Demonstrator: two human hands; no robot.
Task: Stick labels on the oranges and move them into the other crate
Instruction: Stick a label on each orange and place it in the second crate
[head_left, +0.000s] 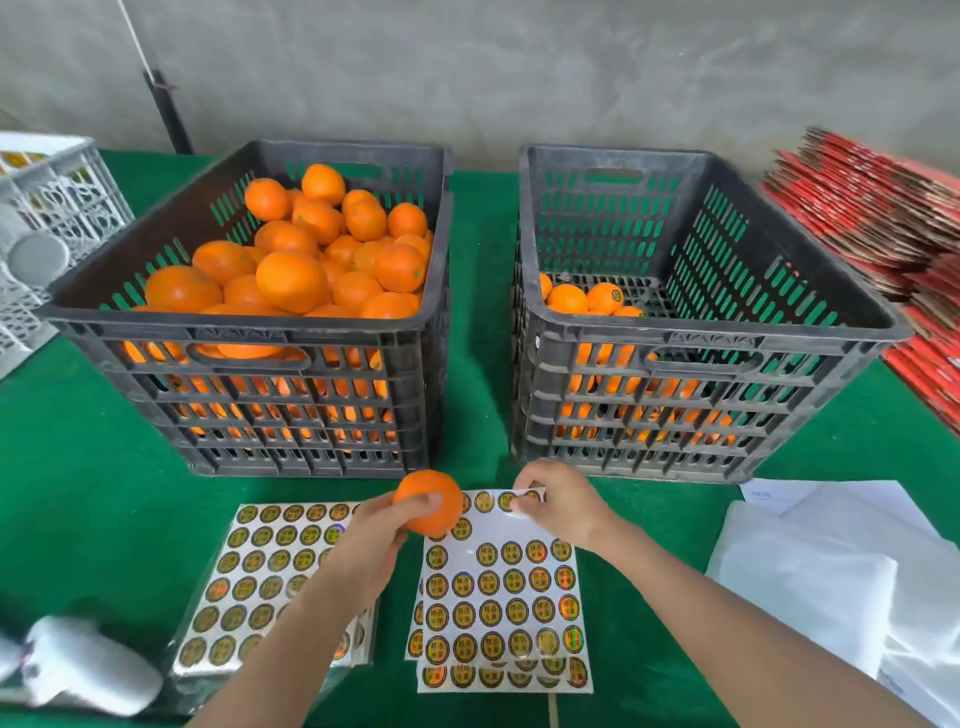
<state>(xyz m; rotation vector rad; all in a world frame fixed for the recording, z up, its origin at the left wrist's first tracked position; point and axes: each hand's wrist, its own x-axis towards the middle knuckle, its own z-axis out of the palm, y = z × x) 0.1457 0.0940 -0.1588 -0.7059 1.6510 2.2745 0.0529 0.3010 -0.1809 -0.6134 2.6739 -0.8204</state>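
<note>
On your bench (78, 493): full crate (249, 332) left, near-empty crate (701, 343) right, side by side. Label sheets (498, 597) lie before them; paper stack (831, 571) at right.

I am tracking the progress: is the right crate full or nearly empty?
Nearly empty. The right crate holds only a low layer of oranges, and bare floor shows behind them.

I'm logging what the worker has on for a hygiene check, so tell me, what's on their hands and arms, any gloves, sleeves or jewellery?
Nothing worn shows. The left hand and right hand are bare, without gloves. Both forearms are uncovered as far as the frame's bottom edge, so no sleeve is in view. No watch, bracelet or ring can be made out on either wrist or on the fingers that show.
</note>
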